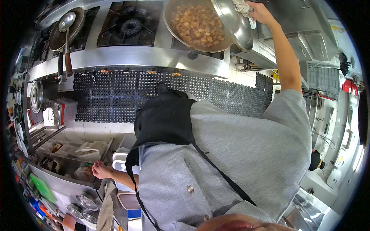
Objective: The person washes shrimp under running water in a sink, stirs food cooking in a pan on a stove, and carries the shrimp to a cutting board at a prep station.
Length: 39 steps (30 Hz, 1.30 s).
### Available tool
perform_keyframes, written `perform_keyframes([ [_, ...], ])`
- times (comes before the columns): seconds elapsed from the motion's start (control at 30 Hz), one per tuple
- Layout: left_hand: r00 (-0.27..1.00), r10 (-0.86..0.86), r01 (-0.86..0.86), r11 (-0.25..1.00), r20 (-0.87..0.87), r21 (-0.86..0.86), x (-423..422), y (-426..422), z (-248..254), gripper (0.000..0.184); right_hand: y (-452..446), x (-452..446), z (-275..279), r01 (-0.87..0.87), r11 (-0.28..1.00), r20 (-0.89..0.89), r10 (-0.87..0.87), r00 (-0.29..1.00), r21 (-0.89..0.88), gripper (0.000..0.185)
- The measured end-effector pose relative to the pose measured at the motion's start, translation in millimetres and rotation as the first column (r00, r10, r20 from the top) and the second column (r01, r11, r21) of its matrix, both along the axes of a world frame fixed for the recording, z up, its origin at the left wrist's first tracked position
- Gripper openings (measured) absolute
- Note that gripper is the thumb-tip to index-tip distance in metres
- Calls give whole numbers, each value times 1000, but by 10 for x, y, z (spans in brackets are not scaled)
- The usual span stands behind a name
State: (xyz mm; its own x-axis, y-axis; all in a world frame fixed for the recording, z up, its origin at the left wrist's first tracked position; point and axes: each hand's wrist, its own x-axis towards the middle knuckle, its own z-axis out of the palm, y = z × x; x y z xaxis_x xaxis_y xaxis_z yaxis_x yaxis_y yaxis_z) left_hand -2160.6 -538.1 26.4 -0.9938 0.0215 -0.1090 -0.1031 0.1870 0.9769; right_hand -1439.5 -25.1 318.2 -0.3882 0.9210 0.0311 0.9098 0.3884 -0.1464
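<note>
At the top right, my right hand (261, 13) is closed round a pale cloth (242, 7) at the handle of a large shiny metal lid (237, 29). The lid is tilted up at the right side of a wide pan (168, 24). Browned chunks of food (198, 25) in brown liquid show inside the pan, on the stove. My left hand (101, 169) is low on the left, beside the counter's edge and a clear tub (83, 173). Its fingers are loosely bent and apart, with nothing visible in them.
A bare burner (131, 26) lies left of the pan. Farther left, a ladle (67, 22) rests in a dark frying pan (54, 40), handles over the stove's front edge. Black perforated mats (115, 96) cover the floor. Another person (316, 159) is at the far right.
</note>
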Motion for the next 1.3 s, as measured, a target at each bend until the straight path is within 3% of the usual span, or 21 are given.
perform_keyframes([
  [0.07,1000,8,-8,1000,22,11,-22,-126,-88,22,67,77,-96,19,1000,-31,-20,999,-5,20],
  [0.13,997,12,-11,1000,81,-6,26,-178,-144,23,158,150,-189,73,979,-94,-92,991,-191,48],
  [0.37,963,105,-95,994,247,-53,259,-146,-293,21,327,77,-161,55,975,-141,-87,986,-216,44],
  [0.53,957,57,-72,997,286,42,372,-215,-512,21,439,-48,-125,29,969,-133,-63,989,-245,46],
  [0.63,909,6,-65,990,417,128,401,-302,-655,22,482,-118,-162,13,969,-120,-44,992,-247,48],
  [0.7,933,41,-50,999,358,16,467,-307,-835,21,500,-186,-245,-18,970,-114,-10,993,-244,49],
  [0.77,920,81,-86,996,383,-4,564,-289,-891,20,545,-275,-356,9,959,-51,-25,998,-283,51],
  [0.8,956,-71,115,983,285,-141,512,-407,-1054,20,587,-317,-444,5,959,-56,-22,998,-283,51],
  [0.83,959,-217,263,920,180,-291,445,-548,-1255,19,644,-341,-573,-78,976,69,94,993,-201,50],
  [0.87,948,-59,107,985,312,-137,520,-481,-1221,19,660,-385,-670,-171,977,201,194,960,-130,50],
  [0.9,887,72,-78,997,457,-5,562,-436,-1162,19,670,-424,-759,-172,977,196,195,961,-128,50],
  [0.97,893,68,-65,998,445,-21,529,-488,-1165,20,653,-541,-900,-136,981,285,170,943,-135,36],
  [1.03,885,59,-31,997,462,-66,473,-559,-1158,22,624,-629,-1029,-107,988,316,138,939,-112,35],
  [1.07,883,26,-23,1000,469,-11,424,-650,-1201,24,630,-666,-1101,-77,993,350,104,931,-88,34],
  [1.17,890,33,-11,999,455,-50,341,-857,-1241,24,701,-684,-1288,-153,979,420,197,886,-138,35],
  [1.3,861,2,4,1000,509,-12,244,-1145,-1261,22,652,-701,-1466,-165,981,385,190,903,-99,36],
])
